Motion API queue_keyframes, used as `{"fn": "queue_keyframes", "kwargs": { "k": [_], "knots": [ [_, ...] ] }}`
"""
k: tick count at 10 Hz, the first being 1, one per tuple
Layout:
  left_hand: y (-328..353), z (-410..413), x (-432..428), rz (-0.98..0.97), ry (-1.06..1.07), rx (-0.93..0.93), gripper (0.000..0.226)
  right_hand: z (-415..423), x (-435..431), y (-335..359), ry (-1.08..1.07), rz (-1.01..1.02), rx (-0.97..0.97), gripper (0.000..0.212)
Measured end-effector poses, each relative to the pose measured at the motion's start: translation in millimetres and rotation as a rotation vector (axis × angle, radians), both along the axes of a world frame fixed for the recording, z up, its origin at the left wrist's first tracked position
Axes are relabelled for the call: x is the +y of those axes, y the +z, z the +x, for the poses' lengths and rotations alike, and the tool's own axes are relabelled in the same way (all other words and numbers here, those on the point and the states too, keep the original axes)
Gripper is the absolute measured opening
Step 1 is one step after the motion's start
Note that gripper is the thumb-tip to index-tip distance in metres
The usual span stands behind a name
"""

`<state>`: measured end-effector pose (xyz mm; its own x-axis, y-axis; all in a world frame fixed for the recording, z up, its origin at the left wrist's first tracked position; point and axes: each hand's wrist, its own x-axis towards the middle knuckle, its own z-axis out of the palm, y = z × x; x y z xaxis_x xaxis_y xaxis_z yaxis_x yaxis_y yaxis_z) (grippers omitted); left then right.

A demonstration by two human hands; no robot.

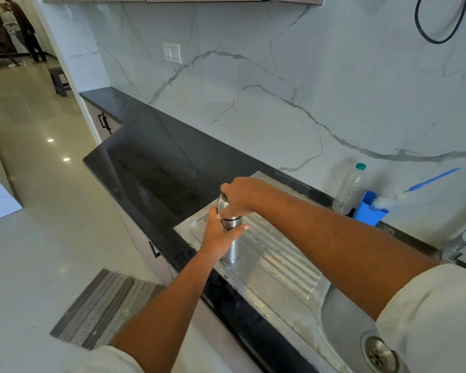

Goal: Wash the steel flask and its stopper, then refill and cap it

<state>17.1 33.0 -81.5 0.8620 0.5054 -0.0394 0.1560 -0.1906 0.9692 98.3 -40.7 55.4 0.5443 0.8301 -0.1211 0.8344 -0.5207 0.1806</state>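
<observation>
Steel flask [233,249] (upright on drainboard [283,257]) | left hand [218,234] fingers [238,229] curled round body | right hand [242,196] clamped on cap [222,202]

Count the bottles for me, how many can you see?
2. The steel flask stands on the draining board, gripped by the left hand, with the right hand on its top. The plastic bottle stands at the back beside the blue holder. Others may be out of view.

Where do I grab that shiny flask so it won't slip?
Grip the steel flask round its straight middle, coming in from the side. It stands upright on the ribbed drainboard. Its body is a plain cylinder, so fingers wrap it well, as the left hand does. The domed cap narrows, and the right hand holds it.
</observation>
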Motion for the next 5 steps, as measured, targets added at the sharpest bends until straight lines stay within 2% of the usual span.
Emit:
{"fn": "queue_keyframes", "kwargs": {
  "k": [3, 4, 5],
  "knots": [
    [4, -2, -3, 0.036, 0.002, 0.014, 0.072, -1, -11, -19, -0.132, 0.183, 0.040, 0.062],
    [11, -6, -1, 0.114, -0.007, 0.025, 0.075, -2, -18, -28, -0.184, 0.230, 0.146, 0.070],
    [20, -13, 0, 0.195, 0.013, -0.086, 0.103, -1, -32, -28, -0.207, 0.381, 0.239, 0.084]
  ]
}}
